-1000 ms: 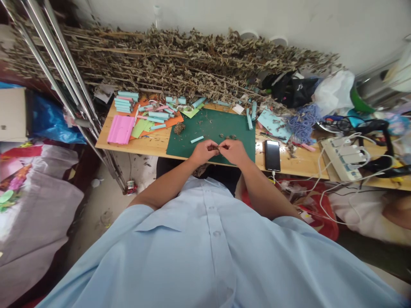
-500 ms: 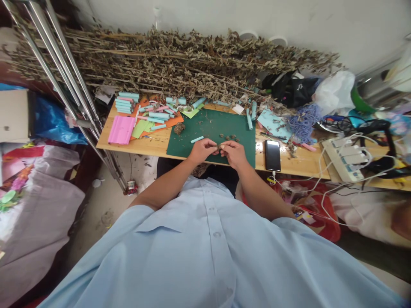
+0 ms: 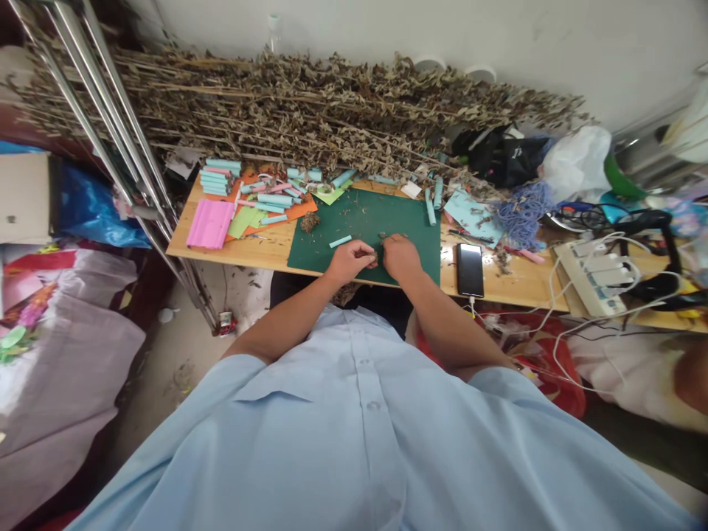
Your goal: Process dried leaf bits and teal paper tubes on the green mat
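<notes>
Over the front of the green cutting mat (image 3: 326, 259), my left hand (image 3: 349, 262) pinches a small clump of dried leaf (image 3: 375, 259) between thumb and fingers. My right hand (image 3: 402, 257) is a little to the right, its fingers curled down onto the mat where small leaf clumps lie; the fingertips and anything in them are hidden. A rolled blue paper tube (image 3: 340, 241) lies just beyond my left hand. Farther left on the mat sits a bigger wad of dried leaf (image 3: 310, 222).
Bundles of dried leafy stalks (image 3: 310, 110) line the back. Blue paper rolls (image 3: 275, 200) and a pink paper stack (image 3: 210, 223) lie left. On the right are a phone (image 3: 470, 270) on a cable, purple cord (image 3: 523, 212) and a power strip (image 3: 591, 276). Metal poles (image 3: 110, 110) stand left.
My right hand has left the clump that both hands were fingering and moved slightly right and away from me, onto the small leaf clumps. My left hand keeps its clump in nearly the same place.
</notes>
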Available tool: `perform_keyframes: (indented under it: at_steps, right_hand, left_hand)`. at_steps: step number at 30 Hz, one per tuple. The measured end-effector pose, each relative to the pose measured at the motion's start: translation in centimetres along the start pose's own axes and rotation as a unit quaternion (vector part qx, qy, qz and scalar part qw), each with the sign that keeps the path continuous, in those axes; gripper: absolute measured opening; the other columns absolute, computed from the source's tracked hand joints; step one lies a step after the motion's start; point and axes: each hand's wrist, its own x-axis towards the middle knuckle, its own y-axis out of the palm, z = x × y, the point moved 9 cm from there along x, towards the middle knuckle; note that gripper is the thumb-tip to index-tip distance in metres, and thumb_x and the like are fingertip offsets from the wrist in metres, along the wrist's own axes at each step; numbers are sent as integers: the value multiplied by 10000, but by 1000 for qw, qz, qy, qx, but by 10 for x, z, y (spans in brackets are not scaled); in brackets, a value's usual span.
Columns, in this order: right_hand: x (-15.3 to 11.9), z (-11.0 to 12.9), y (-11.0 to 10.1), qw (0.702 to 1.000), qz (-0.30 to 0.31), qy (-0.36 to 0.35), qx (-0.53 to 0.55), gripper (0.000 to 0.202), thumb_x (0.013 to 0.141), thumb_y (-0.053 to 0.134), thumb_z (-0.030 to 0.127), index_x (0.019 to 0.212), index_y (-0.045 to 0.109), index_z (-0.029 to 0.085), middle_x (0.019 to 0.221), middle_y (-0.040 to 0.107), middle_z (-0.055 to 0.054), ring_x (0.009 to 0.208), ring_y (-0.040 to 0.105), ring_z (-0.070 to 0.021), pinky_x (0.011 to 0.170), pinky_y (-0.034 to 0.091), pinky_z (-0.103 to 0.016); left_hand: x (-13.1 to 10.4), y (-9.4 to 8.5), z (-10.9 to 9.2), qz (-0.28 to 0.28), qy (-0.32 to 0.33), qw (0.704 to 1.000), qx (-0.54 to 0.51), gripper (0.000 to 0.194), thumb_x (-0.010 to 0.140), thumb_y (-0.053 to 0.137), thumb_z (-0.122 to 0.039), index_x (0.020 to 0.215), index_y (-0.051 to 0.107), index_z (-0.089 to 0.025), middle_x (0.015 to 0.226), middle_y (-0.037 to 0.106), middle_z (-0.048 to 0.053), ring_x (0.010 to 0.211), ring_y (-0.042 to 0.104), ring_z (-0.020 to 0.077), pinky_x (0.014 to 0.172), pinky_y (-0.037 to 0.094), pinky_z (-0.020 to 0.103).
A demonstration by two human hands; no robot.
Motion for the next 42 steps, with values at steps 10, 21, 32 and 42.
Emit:
perform_keyframes:
  at_steps: [10, 21, 32, 42]
  right_hand:
    - [-13, -27, -10, 990, -58, 52, 118, 370, 938, 515, 137, 1169, 798, 190, 1099, 804, -141, 1014, 735, -310, 969, 550, -429]
    - [-40, -12, -8, 877, -115, 49, 463, 392, 802, 775, 436, 1141, 809, 243, 1110, 805, -60, 845, 720, -207, 851, 607, -387]
    - [-40, -4, -17, 916, -147, 3, 373, 278, 886, 699, 367, 1126, 808, 279, 1133, 795, -72, 1005, 733, -252, 944, 608, -437]
    - [-40, 0, -23, 927, -155, -5, 341, 183, 917, 658, 342, 963, 828, 292, 1079, 820, -58, 1053, 750, -269, 1036, 577, -456]
  left_hand:
    - [1, -1, -2, -8, 8, 1000, -8, 274, 778, 841, -260, 930, 653, -130, 746, 756, 26, 723, 760, 174, 710, 614, 302]
    - [0, -3, -8, -7, 2, 999, -41, 340, 714, 863, -191, 1005, 695, -136, 901, 768, 18, 803, 735, 140, 844, 631, 321]
    - [1, -2, -5, -4, 12, 1000, -28, 400, 765, 826, -241, 1141, 736, -137, 979, 775, 34, 872, 738, 148, 848, 657, 329]
    - [0, 0, 0, -5, -12, 1000, -8, 391, 739, 868, -240, 1100, 767, -127, 877, 785, 27, 770, 740, 138, 854, 660, 335]
